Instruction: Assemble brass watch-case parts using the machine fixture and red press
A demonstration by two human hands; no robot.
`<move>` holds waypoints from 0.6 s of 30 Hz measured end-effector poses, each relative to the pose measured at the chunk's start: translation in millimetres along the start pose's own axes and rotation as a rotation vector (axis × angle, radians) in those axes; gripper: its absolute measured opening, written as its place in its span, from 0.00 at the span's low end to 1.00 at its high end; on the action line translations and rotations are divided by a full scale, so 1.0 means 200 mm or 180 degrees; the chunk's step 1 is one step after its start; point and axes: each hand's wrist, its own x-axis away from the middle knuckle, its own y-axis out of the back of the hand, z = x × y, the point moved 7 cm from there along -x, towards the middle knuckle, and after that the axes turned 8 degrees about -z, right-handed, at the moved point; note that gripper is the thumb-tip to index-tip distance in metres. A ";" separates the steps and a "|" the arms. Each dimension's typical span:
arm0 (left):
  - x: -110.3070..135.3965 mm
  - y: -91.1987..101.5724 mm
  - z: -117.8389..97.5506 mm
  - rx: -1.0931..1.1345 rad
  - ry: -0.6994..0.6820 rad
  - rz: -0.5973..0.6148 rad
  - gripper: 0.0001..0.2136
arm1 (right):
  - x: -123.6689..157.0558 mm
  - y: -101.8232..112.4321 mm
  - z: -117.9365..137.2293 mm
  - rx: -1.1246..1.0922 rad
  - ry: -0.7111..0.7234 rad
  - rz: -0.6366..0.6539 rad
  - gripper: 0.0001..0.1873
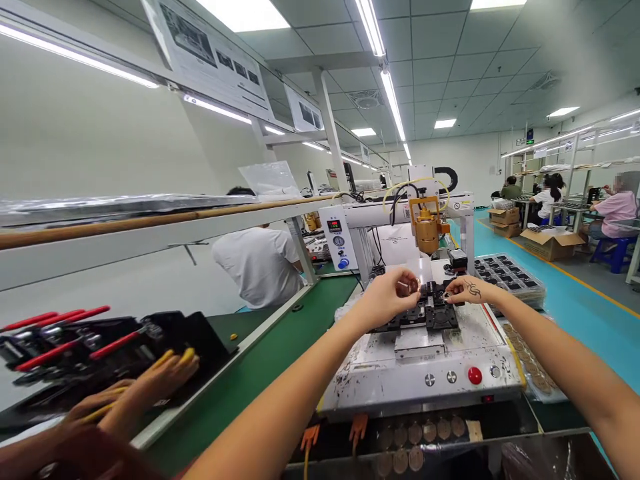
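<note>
A black fixture (429,312) sits on the white bed of a benchtop machine (370,390), and both of my hands are at it. On the fixture's left side my left hand (393,297) is closed, thumb and fingertips pinched together. A small shiny edge shows at those fingertips, too little to name. My right hand (467,291) pinches at the fixture's right side, where a small piece at the fingertips cannot be made out. Behind and above the fixture hangs the machine's gold-coloured head (427,230).
Stacked clear trays (510,280) of black parts stand right of the machine, with a sheet of round discs (533,363) nearer me. A red button (475,375) is on the front panel. At left, another person's hands (145,393) work by red-handled clamps (60,327).
</note>
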 end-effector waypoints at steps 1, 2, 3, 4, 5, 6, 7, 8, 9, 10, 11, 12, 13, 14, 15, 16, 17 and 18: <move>0.06 0.03 0.00 0.0015 -0.0010 -0.0021 0.12 | 0.00 0.00 0.00 0.0047 0.0034 0.0094 0.22; 0.12 0.06 0.00 0.0009 -0.0011 -0.0041 0.12 | 0.00 -0.01 0.00 0.0099 0.0074 0.0164 0.22; 0.18 0.09 0.00 -0.0013 0.0008 -0.0065 0.12 | 0.00 -0.01 0.01 0.0159 0.0119 0.0199 0.22; 0.24 0.12 0.01 -0.0028 0.0040 -0.0098 0.11 | 0.00 -0.02 0.01 0.0228 0.0167 0.0198 0.21; 0.29 0.15 0.02 -0.0029 0.0077 -0.0149 0.11 | 0.01 -0.02 0.02 0.0304 0.0213 0.0159 0.20; 0.34 0.18 0.03 -0.0024 0.0105 -0.0216 0.12 | 0.01 -0.01 0.02 0.0389 0.0251 0.0089 0.19; 0.38 0.20 0.03 -0.0019 0.0122 -0.0287 0.12 | 0.01 -0.01 0.03 0.0480 0.0279 -0.0003 0.18; 0.42 0.22 0.03 -0.0010 0.0132 -0.0344 0.12 | 0.01 -0.01 0.03 0.0572 0.0294 -0.0103 0.17; 0.46 0.22 0.04 0.0011 0.0132 -0.0395 0.12 | 0.01 0.00 0.04 0.0659 0.0297 -0.0199 0.15; 0.49 0.22 0.04 0.0046 0.0129 -0.0435 0.12 | 0.01 0.00 0.04 0.0735 0.0290 -0.0283 0.14; 0.52 0.21 0.04 0.0088 0.0129 -0.0462 0.11 | 0.01 0.01 0.05 0.0796 0.0279 -0.0362 0.12; 0.54 0.19 0.04 0.0128 0.0135 -0.0477 0.11 | 0.01 0.02 0.06 0.0840 0.0269 -0.0445 0.12; 0.56 0.17 0.04 0.0172 0.0144 -0.0493 0.10 | 0.03 0.02 0.08 0.0868 0.0263 -0.0538 0.11; 0.59 0.14 0.05 0.0210 0.0165 -0.0505 0.10 | 0.05 0.03 0.09 0.0881 0.0263 -0.0658 0.12; 0.62 0.11 0.06 0.0237 0.0195 -0.0524 0.11 | 0.09 0.04 0.11 0.0884 0.0262 -0.0804 0.13; 0.66 0.08 0.09 0.0248 0.0237 -0.0539 0.11 | 0.16 0.04 0.13 0.0880 0.0257 -0.0975 0.15; 0.71 0.06 0.11 0.0249 0.0286 -0.0562 0.12 | 0.25 0.05 0.15 0.0876 0.0236 -0.1158 0.17; 0.76 0.04 0.15 0.0249 0.0337 -0.0583 0.13 | 0.36 0.05 0.16 0.0874 0.0204 -0.1352 0.19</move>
